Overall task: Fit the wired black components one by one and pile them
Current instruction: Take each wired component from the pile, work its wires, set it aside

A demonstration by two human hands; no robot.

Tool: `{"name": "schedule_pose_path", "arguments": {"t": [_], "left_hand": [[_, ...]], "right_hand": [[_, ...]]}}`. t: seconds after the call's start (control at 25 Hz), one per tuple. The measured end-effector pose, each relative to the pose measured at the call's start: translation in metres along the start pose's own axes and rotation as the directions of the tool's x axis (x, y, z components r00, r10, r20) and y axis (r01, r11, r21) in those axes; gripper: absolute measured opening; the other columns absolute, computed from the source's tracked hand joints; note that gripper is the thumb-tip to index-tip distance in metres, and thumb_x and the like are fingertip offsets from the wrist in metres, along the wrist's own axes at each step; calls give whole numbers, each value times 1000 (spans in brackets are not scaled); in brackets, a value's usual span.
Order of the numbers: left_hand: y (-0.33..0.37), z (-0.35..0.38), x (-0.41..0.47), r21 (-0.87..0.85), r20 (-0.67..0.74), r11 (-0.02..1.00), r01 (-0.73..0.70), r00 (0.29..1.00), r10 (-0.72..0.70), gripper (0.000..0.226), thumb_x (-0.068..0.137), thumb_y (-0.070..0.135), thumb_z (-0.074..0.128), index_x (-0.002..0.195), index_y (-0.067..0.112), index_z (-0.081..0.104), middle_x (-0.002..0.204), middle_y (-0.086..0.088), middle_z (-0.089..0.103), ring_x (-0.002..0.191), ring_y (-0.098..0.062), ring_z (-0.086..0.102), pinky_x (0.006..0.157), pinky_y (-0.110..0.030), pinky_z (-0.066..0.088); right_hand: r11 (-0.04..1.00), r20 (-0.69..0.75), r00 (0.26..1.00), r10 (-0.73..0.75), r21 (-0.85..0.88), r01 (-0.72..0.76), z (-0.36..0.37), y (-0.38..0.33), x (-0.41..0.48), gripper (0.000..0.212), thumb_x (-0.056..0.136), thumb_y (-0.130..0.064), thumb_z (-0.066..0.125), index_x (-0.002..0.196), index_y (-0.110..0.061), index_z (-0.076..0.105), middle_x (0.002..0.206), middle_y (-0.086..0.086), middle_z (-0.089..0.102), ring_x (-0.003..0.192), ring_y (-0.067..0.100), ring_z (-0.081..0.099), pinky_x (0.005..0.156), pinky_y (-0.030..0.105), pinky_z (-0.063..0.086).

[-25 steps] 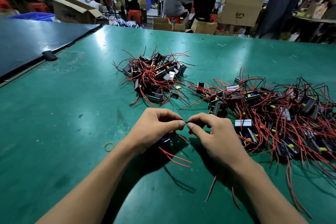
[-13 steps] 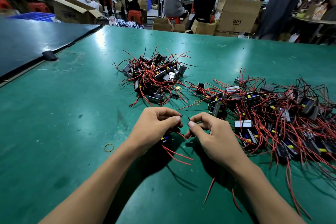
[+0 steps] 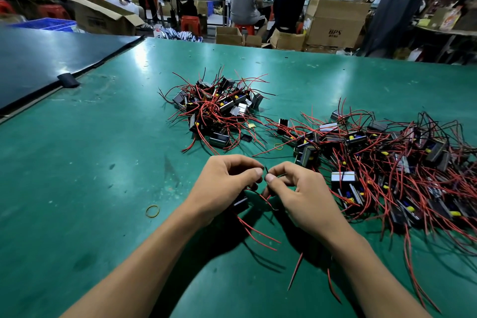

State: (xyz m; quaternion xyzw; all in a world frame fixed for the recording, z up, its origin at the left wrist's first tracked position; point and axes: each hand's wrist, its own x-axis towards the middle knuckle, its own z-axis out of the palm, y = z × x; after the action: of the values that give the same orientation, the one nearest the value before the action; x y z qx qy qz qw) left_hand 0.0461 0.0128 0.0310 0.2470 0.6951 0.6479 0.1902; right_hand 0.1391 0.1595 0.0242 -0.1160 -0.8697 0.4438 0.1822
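Note:
My left hand (image 3: 227,183) grips a small black component (image 3: 241,202), mostly hidden under the palm, with red wires (image 3: 255,233) trailing from it toward me. My right hand (image 3: 299,190) pinches a thin dark wire end (image 3: 265,170) of that component between thumb and forefinger, fingertips of both hands nearly touching. A compact pile of black components with red wires (image 3: 219,108) lies farther out at the centre. A larger, spread-out pile (image 3: 387,162) lies to the right of my right hand.
The green table (image 3: 103,162) carries a yellow rubber band (image 3: 152,211) left of my left arm and another (image 3: 278,146) between the piles. A dark mat (image 3: 38,59) covers the far left. People, stools and cardboard boxes (image 3: 335,23) stand beyond the far edge.
My hands have shifted slightly, and my fingertips have gone from touching to pinching the dark wire end between them. The red wires below my left hand have moved a little.

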Motion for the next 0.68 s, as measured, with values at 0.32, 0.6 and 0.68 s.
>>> {"name": "schedule_pose_path", "arguments": {"t": [0.32, 0.6, 0.68], "left_hand": [[3, 9, -3, 82, -63, 992, -96, 993, 101, 7, 86, 5, 70, 79, 7, 71, 59, 7, 64, 53, -3, 54, 55, -15, 45], [-5, 8, -3, 453, -5, 822, -345, 921, 389, 1, 88, 13, 70, 87, 13, 71, 76, 6, 67, 71, -9, 62, 68, -27, 51], [-7, 7, -2, 476, 14, 798, -371, 910, 415, 1, 88, 15, 70, 87, 16, 70, 77, 8, 67, 74, -9, 62, 70, -32, 52]], "right_hand": [[998, -13, 998, -61, 10, 61, -2, -4, -1, 8, 91, -19, 69, 88, -25, 73, 80, -14, 75, 82, -1, 70, 78, 20, 55], [991, -63, 993, -102, 78, 107, -6, -5, 1, 6, 90, -24, 73, 92, -27, 78, 86, -18, 75, 83, 2, 69, 79, 19, 52], [988, -100, 984, -146, 35, 150, -6, -6, 0, 4, 88, -24, 76, 87, -27, 77, 82, -20, 74, 80, 1, 68, 75, 12, 49]]}}
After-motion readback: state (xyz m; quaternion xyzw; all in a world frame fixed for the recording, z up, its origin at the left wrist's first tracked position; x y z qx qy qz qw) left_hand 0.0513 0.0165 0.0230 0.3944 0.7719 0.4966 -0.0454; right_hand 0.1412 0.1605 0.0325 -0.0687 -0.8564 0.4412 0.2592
